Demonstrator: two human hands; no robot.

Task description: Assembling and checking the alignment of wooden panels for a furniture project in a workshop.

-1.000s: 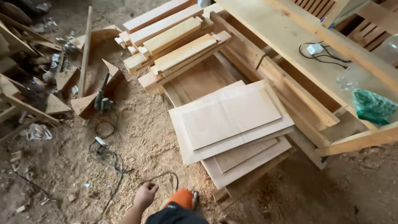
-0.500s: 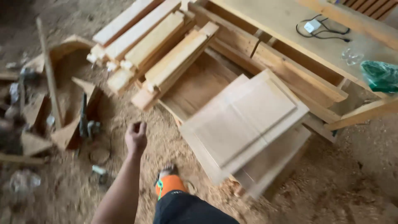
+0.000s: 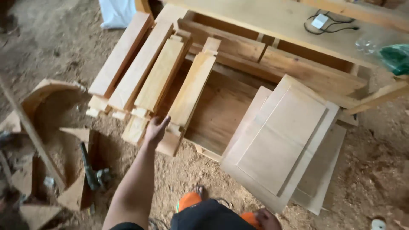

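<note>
My left hand (image 3: 156,129) reaches out over the near ends of several long wooden rails (image 3: 151,72) laid side by side on the sawdust floor. Its fingers are spread and rest at the end of the rightmost tenoned rail (image 3: 190,91), holding nothing. My right hand (image 3: 267,219) hangs low by my dark shorts at the bottom edge, only partly seen, fingers curled. To the right lies a stack of raised wooden panels (image 3: 279,138), tilted against the frame parts.
A long workbench (image 3: 272,21) runs across the top with a white charger and cable (image 3: 320,21) and a green bag (image 3: 395,57). Offcuts, a curved wooden piece (image 3: 47,91) and a power tool (image 3: 91,174) lie at the left. My orange sandals (image 3: 187,200) stand on sawdust.
My view has swung closer to the rails. My left arm has stretched forward from near my foot until the hand is at the rail ends.
</note>
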